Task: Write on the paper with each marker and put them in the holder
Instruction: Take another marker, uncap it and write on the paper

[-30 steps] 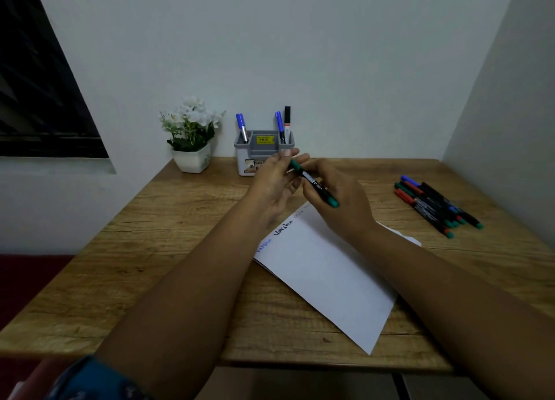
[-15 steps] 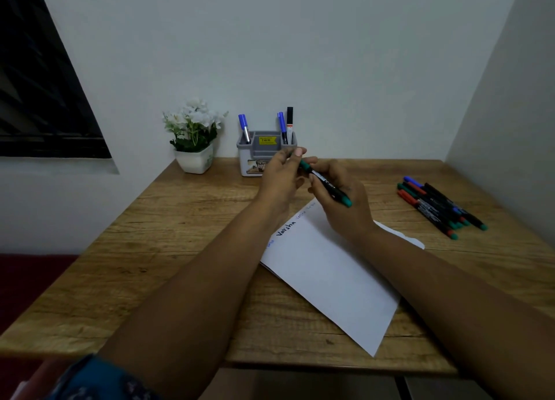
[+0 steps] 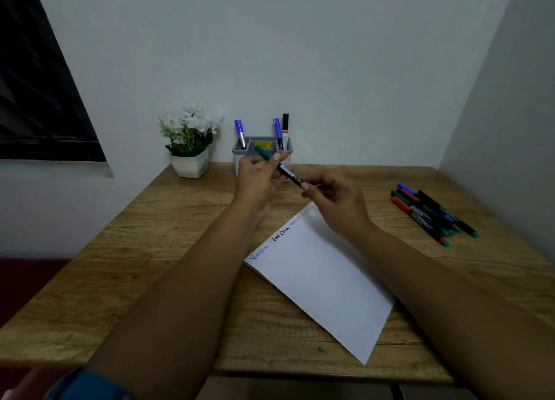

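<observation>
**Green marker held between both hands, just short of the holder**

While the wooden desk (image 3: pixel 126 249) carries everything, the white paper (image 3: pixel 324 279) lies slanted at its centre, several words already written along its upper-left edge. Toward 2 o'clock from the sheet, well apart from it, a bundle of loose markers (image 3: pixel 432 213) waits near the desk's right edge. At 12 o'clock, against the wall, stands the grey holder (image 3: pixel 288 153) with three markers upright in it, two blue-capped and one black. A potted white flower (image 3: pixel 189 141) sits at the holder's 9 o'clock.

Both hands are raised just in front of the holder. The left hand (image 3: pixel 258 180) pinches the green marker (image 3: pixel 277 167) near its capped end, which points up toward 10 o'clock; the right hand (image 3: pixel 336 198) holds the lower end between thumb and fingertips.

Judging by the pose, the marker is about to go into the holder. Risks from here: two hands on one slim barrel could fumble the handover and drop it; a careless push could knock the light holder or the standing markers; a loosely seated cap could leave ink to dry or smear the paper.
</observation>
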